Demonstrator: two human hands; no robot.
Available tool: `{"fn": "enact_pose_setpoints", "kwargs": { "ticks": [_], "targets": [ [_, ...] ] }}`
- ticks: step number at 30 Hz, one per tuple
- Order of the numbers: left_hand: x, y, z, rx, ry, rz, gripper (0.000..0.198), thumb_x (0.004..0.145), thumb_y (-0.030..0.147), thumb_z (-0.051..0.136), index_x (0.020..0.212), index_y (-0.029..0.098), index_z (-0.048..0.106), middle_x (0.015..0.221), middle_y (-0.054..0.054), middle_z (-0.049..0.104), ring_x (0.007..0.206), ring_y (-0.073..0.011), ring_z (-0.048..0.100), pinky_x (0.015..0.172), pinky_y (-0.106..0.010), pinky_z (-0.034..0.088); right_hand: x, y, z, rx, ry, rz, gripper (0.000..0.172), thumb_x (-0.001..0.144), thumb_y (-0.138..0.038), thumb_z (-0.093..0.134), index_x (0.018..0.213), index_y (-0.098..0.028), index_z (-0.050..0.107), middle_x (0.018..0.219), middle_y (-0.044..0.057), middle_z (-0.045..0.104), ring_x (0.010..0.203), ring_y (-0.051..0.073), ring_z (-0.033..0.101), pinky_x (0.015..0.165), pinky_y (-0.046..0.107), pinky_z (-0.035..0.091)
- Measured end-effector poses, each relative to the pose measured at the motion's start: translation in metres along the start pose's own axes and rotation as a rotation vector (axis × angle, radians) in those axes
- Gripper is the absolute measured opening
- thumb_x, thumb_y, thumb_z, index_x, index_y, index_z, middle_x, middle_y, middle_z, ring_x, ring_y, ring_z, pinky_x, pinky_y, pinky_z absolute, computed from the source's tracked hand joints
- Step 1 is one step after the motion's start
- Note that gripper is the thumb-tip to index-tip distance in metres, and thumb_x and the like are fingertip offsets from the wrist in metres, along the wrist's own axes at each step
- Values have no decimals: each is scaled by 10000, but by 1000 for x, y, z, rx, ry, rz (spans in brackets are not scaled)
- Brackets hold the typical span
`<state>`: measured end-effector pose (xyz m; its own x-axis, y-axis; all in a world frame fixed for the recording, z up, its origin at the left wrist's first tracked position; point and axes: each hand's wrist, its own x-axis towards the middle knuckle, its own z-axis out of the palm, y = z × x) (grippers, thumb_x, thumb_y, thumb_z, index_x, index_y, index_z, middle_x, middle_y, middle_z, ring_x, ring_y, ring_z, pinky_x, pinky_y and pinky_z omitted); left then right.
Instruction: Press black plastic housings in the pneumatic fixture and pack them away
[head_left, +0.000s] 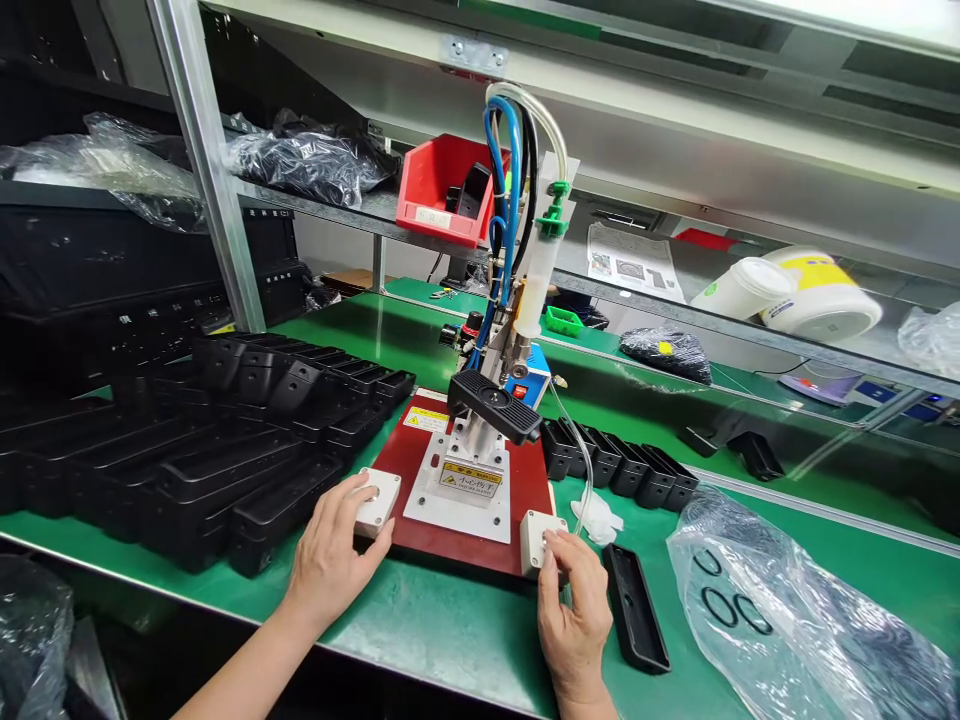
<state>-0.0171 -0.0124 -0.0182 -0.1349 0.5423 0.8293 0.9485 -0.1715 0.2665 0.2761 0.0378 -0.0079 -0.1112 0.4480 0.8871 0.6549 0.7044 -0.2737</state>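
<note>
My left hand [334, 550] rests with outstretched fingers on a white button box [379, 503], its thumb apart at the box's near edge. On the other side, my right hand [576, 605] touches a second white button box [534, 543] with bent index finger and thumb, a gap between them. Both boxes sit on the red base [457, 545] of a bench press machine [480, 440]. A black oblong part [495, 405] is tilted on its fixture, beneath a dispensing syringe [536, 280]. Beside my right hand lies an open black housing [636, 610].
Many black housings [225, 450] are stacked at left; several more [615, 465] stand in a row at right. A plastic bag [810, 620] with black rings lies front right, near a crumpled white tissue [598, 518]. A red bin [442, 190] stands on the shelf above.
</note>
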Motion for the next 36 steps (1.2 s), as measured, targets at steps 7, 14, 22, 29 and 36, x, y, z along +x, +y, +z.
{"fn": "enact_pose_setpoints", "kwargs": {
  "ticks": [7,14,22,29,36],
  "targets": [
    [0,0,1,-19,-22,-18,400,867,290,601,1226,167,474,1247,-151,536,1120,-281,560,935,-437,518,-3,5,-1,78,9,184,152,920,-195,524,1052,-177,597,1145,113,619,1079,236,578,930,436,465],
    [-1,-1,1,-26,-25,-25,419,865,281,607,1244,175,463,1252,-147,531,1127,-281,556,939,-438,519,-5,9,-2,85,-26,215,160,929,-235,502,1047,-190,601,1149,112,620,1077,241,583,910,439,481],
    [0,-1,1,-34,-30,-28,419,867,294,605,1243,176,465,1241,-145,534,1120,-280,561,933,-442,525,-6,9,-3,92,-34,229,162,926,-242,506,1038,-188,609,1137,115,626,1067,244,592,897,441,492],
    [-1,-1,0,-31,-30,-32,411,868,284,605,1241,180,466,1241,-145,536,1120,-277,559,939,-446,519,-3,9,-2,77,-32,223,172,927,-261,503,1030,-183,616,1134,120,634,1063,254,600,885,447,503],
    [0,0,-1,-32,-34,-22,414,868,281,604,1243,176,464,1239,-151,533,1122,-285,557,944,-457,514,-4,9,-2,83,-33,226,165,926,-252,510,1033,-185,617,1131,119,639,1059,254,605,885,451,504]
  ]
}}
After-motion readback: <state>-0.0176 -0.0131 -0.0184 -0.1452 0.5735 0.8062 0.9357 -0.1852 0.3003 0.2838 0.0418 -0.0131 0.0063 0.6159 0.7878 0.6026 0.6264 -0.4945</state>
